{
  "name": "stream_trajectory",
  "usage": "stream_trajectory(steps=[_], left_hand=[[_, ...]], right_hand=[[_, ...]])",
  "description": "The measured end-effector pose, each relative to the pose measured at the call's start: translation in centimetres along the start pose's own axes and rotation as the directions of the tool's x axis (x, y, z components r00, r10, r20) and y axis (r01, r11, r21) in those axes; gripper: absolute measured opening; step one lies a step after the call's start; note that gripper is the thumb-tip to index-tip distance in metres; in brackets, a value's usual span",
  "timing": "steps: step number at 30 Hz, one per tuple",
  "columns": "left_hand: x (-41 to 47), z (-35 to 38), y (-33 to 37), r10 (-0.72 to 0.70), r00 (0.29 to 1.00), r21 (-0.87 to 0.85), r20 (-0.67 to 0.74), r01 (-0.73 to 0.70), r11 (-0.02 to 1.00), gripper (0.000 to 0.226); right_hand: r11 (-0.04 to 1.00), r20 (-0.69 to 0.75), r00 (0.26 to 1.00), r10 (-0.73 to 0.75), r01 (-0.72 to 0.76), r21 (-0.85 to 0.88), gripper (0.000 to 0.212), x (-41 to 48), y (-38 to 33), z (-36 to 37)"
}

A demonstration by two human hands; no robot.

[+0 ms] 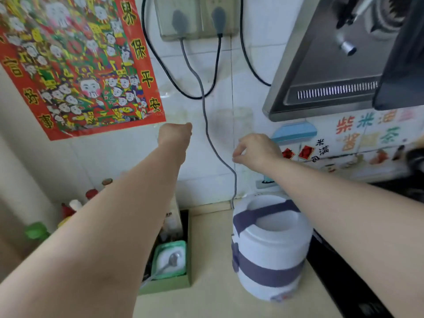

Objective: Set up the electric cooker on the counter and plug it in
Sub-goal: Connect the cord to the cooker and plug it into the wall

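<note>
The white electric cooker with dark blue-grey bands stands upright on the beige counter. Its grey cord runs up the tiled wall to a grey plug seated in the wall socket box. My left hand is raised against the wall left of the cord, fingers curled shut, holding nothing that I can see. My right hand hovers just right of the cord above the cooker, thumb and fingers pinched close together, not touching the cord.
A second dark plug with black cables sits in the same socket box. A green tray holds a container with a spoon. Bottles stand at left. The range hood overhangs at right, and a black stovetop borders the cooker.
</note>
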State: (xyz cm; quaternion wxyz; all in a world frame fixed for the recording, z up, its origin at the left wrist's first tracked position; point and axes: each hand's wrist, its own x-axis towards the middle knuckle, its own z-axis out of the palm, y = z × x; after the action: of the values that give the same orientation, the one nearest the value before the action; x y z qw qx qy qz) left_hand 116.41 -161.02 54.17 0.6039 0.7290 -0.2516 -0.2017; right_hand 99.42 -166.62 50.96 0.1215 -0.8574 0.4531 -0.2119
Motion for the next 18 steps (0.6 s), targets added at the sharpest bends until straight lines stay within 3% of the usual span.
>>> stream_trajectory(steps=[3, 6, 8, 12, 18], left_hand=[[-2.0, 0.6, -2.3, -0.009, 1.000, 0.044, 0.012, 0.009, 0.999, 0.031], [-5.1, 1.1, -5.0, -0.053, 0.998, 0.063, 0.036, 0.050, 0.997, 0.037], [-7.3, 1.7, -6.0, -0.100, 0.995, 0.053, 0.012, 0.099, 0.994, 0.039], [-12.0, 2.9, -9.2, -0.189, 0.981, 0.088, 0.043, 0.185, 0.979, 0.023], [-20.3, 4.6, -11.7, -0.270, 0.959, 0.139, -0.084, 0.280, 0.950, 0.024]], right_hand=[[0.993, -0.017, 0.997, 0.078, -0.076, 0.085, 0.022, -3.0, 2.4, 0.7], [0.977, -0.111, 0.988, 0.105, -0.082, 0.195, 0.037, -5.4, 5.1, 1.4], [0.963, -0.131, 0.985, 0.110, -0.073, 0.258, 0.036, -7.2, 7.2, 1.5], [0.960, -0.130, 0.985, 0.111, -0.072, 0.270, 0.034, -11.6, 11.3, 1.7], [0.945, 0.158, 0.967, 0.201, -0.234, 0.228, 0.048, -17.6, 15.4, 2.7]])
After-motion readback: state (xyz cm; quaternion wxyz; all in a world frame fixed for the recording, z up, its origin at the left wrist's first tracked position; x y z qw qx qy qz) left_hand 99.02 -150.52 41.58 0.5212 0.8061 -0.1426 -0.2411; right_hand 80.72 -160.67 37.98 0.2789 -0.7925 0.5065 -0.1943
